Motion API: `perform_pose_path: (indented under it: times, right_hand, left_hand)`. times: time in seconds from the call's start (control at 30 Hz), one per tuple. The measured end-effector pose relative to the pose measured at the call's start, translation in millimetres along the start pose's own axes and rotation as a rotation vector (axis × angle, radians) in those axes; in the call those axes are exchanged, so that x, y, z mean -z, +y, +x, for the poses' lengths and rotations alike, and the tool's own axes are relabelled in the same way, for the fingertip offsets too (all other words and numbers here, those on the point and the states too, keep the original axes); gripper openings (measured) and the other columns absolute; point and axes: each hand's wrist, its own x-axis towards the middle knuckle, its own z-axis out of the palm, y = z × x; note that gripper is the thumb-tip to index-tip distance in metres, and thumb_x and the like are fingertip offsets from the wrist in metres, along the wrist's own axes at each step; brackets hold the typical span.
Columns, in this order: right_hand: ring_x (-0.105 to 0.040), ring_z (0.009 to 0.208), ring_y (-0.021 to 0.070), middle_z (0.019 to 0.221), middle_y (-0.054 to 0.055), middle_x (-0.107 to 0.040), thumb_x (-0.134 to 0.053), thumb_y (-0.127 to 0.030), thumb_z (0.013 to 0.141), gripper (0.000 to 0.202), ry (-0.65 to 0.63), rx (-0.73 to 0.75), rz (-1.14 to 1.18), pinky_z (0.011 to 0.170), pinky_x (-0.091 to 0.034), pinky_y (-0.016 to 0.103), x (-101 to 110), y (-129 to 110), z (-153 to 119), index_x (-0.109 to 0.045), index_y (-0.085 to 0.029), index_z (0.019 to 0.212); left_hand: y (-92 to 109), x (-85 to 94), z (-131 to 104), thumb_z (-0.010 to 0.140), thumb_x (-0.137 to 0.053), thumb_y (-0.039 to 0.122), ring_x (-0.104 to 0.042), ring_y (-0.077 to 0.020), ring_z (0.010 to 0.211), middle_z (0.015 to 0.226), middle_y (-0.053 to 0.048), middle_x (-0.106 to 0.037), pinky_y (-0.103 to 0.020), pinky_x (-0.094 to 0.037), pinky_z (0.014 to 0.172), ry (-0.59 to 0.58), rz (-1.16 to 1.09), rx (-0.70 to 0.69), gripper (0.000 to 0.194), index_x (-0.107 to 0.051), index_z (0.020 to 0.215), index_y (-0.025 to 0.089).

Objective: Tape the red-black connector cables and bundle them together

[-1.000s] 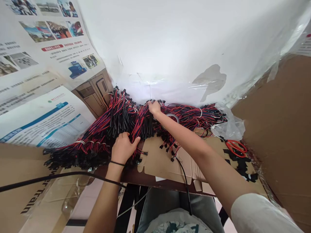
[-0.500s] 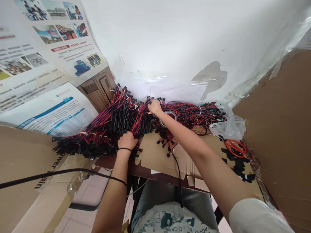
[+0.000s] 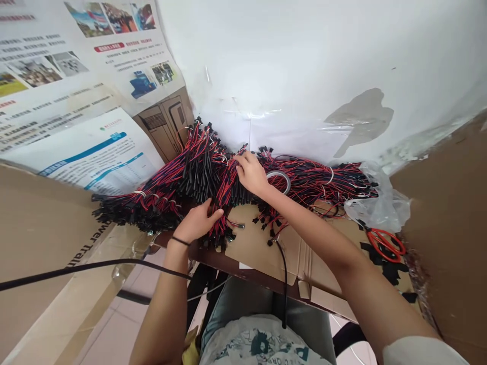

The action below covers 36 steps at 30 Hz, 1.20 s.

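Observation:
A bundle of red and dark wires [image 3: 227, 186] with small black connectors lies lengthwise in front of me, between my hands. My left hand [image 3: 196, 221] is at its near end, thumb and forefinger apart, with the other fingers partly hidden. My right hand [image 3: 251, 173] lies over the bundle's far part from the right, its fingers spread and loosely bent, fingertips touching the wires. Left of the bundle is a heap of wires with black sleeves [image 3: 196, 175]. More wires, tied with a white band [image 3: 331, 176], lie to the right.
A grey ring-shaped roll [image 3: 283, 177] sits beside my right wrist. Cardboard [image 3: 262, 248] covers the table. Orange-handled scissors [image 3: 386, 245], a clear plastic bag [image 3: 380, 208] and black tape pieces [image 3: 391, 274] are on the right. A black cable [image 3: 284, 274] hangs over the front edge.
My left hand has opened from a closed grip, and more connectors show at the bundle's near end. My right hand's fingers have spread over the wires. The view has shifted.

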Motion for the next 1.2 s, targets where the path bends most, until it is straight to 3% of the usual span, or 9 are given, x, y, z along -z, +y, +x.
perform_pose_path:
  times: [0.17,0.27,0.33,0.53,0.63,0.7,0.8,0.97,1.2]
  right_hand:
    - [-0.05,0.093,0.0192,0.101,0.008,-0.061,-0.038,-0.015,0.094,0.028,-0.237,0.508,-0.076,0.069,-0.044,0.028,-0.6,-15.1,-17.8,-0.065,-0.02,0.1]
    - [-0.05,0.092,0.0184,0.104,0.008,-0.063,-0.041,-0.017,0.095,0.024,-0.331,0.778,-0.175,0.062,-0.04,0.027,-9.1,-24.8,-28.6,-0.064,-0.02,0.101]
    - [-0.052,0.09,0.0174,0.099,0.007,-0.064,-0.04,-0.016,0.095,0.024,-0.354,0.858,-0.205,0.061,-0.04,0.026,-14.5,-28.7,-34.3,-0.064,-0.019,0.096]
    - [-0.059,0.087,0.0154,0.097,0.008,-0.066,-0.033,-0.018,0.097,0.029,-0.244,0.657,0.079,0.068,-0.046,0.027,-10.6,-20.8,-44.6,-0.061,-0.021,0.092]
    - [-0.06,0.091,0.0172,0.098,0.01,-0.065,-0.038,-0.022,0.094,0.023,-0.127,0.49,0.272,0.074,-0.049,0.029,-5.5,-15.3,-48.2,-0.06,-0.021,0.087]
    - [-0.06,0.086,0.0174,0.092,0.009,-0.064,-0.043,-0.026,0.093,0.02,-0.093,0.443,0.248,0.072,-0.049,0.029,-4.9,-13.9,-49.2,-0.059,-0.02,0.083]
    - [-0.056,0.077,0.0163,0.082,0.008,-0.063,-0.043,-0.027,0.096,0.022,-0.097,0.536,0.0,0.065,-0.046,0.027,-7.7,-14.8,-48.0,-0.061,-0.017,0.088]
    - [-0.052,0.082,0.0151,0.092,0.008,-0.062,-0.032,-0.016,0.099,0.029,-0.157,0.802,-0.299,0.065,-0.041,0.026,-15.3,-20.2,-46.2,-0.059,-0.014,0.11]
    - [-0.05,0.084,0.0148,0.094,0.007,-0.06,-0.034,-0.013,0.098,0.026,-0.172,0.943,-0.403,0.062,-0.036,0.026,-23.5,-23.7,-47.3,-0.059,-0.014,0.091]
  left_hand:
    - [-33.3,16.9,-2.1,0.086,-0.038,0.041,-0.068,-0.0233,0.092,0.096,-0.008,-0.073,-0.031,-0.049,0.083,0.098,-0.16,-0.067,0.042,-0.067,0.106,0.017]
    - [-35.5,15.8,7.3,0.085,-0.041,0.035,-0.068,-0.0231,0.087,0.09,-0.007,-0.074,-0.03,-0.049,0.079,0.099,-0.139,-0.108,0.034,-0.07,0.091,0.02]
    - [-33.1,12.9,14.5,0.085,-0.041,0.033,-0.067,-0.0232,0.084,0.088,-0.007,-0.073,-0.03,-0.047,0.078,0.091,-0.097,-0.139,0.031,-0.07,0.086,0.02]
    - [-32.9,2.2,25.9,0.086,-0.046,0.033,-0.063,-0.02,0.073,0.079,-0.005,-0.07,-0.028,-0.044,0.07,0.049,-0.103,-0.159,0.024,-0.067,0.081,0.02]
    - [-31.0,-3.3,24.3,0.084,-0.05,0.032,-0.059,-0.0178,0.072,0.077,-0.003,-0.065,-0.027,-0.041,0.067,0.171,-0.107,-0.156,0.018,-0.06,0.076,0.02]
    - [-26.6,-6.6,22.0,0.084,-0.052,0.036,-0.056,-0.0169,0.07,0.076,-0.003,-0.061,-0.027,-0.04,0.065,0.257,-0.096,-0.15,0.02,-0.056,0.072,0.02]
    - [-20.6,-10.1,19.8,0.083,-0.053,0.039,-0.054,-0.0158,0.066,0.075,-0.001,-0.058,-0.027,-0.039,0.063,0.23,-0.11,-0.169,0.025,-0.054,0.066,0.02]
    - [-25.8,-11.8,21.8,0.085,-0.046,0.027,-0.056,-0.0166,0.069,0.071,-0.002,-0.059,-0.028,-0.041,0.069,0.262,-0.189,-0.152,0.019,-0.054,0.07,0.02]
    - [-30.1,-16.1,21.9,0.083,-0.047,0.032,-0.059,-0.0174,0.069,0.074,-0.004,-0.068,-0.027,-0.041,0.069,0.146,-0.231,-0.138,0.023,-0.062,0.071,0.018]
